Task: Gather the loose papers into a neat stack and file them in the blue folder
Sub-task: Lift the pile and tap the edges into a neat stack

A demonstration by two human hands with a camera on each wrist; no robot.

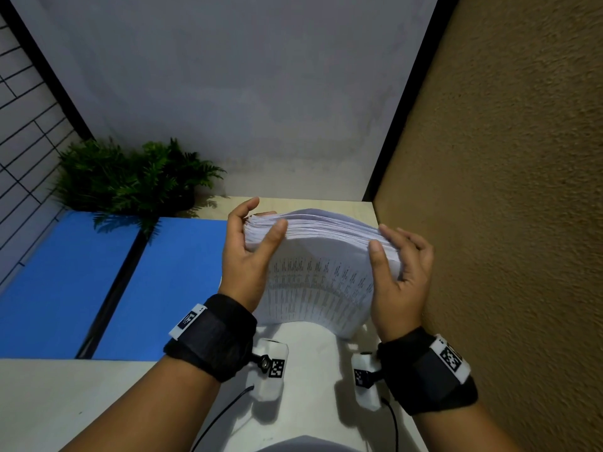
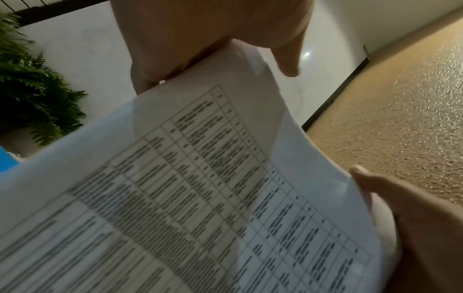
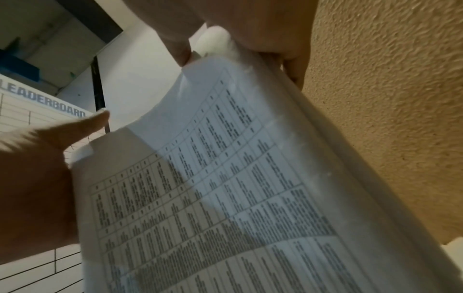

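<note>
Brown textured wall [image 1: 509, 158] to the right, grey wall [image 1: 244, 86] straight ahead, white gridded board [image 1: 23, 132] to the left, lettered "LEADERBOARD" in the right wrist view. Pale desk [image 1: 81, 396] below, running back to the corner. Blue folder [image 1: 75, 282] lying open and flat on the desk's left part, dark spine down its middle, well left of the papers. Green fern [image 1: 130, 177] at the back, fronds overhanging the folder's far edge. Thick stack of papers [image 1: 319, 256] held up on edge over the desk's right part, between folder and brown wall, printed table facing the person, upper edge fanned and bowed, sheets not yet flush. Lower edge near the desk; contact impossible to tell. Left hand [image 1: 251, 256] clasping the stack's left side, thumb across the printed face, fingers curled behind. Right hand [image 1: 401, 272] clasping the right side likewise, thumb in front, fingers wrapped over the outer edge. Black wristbands [image 1: 212, 337] on both wrists, each carrying a white camera block.
</note>
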